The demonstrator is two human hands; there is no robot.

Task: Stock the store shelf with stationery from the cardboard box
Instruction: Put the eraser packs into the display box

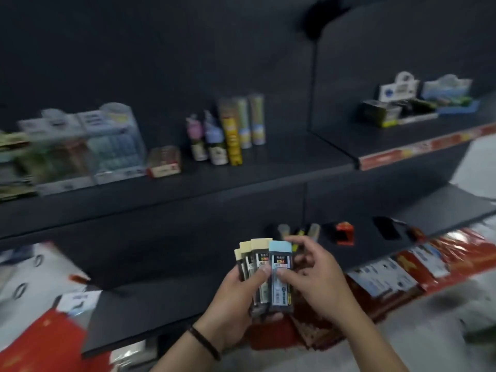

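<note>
The left hand (236, 304) grips fanned lead cases (255, 267); the right hand (311, 277) pinches the blue-capped case (280, 275), seemingly light, rigid, slick.

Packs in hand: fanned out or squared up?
Fanned out. The packs held by the left hand show cream caps staggered side by side, and the right hand pinches the blue-capped pack in front.

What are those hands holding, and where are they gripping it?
The left hand grips a fanned bunch of cream-capped packs by their lower halves; the right hand pinches the blue-capped pack at its middle.
</note>
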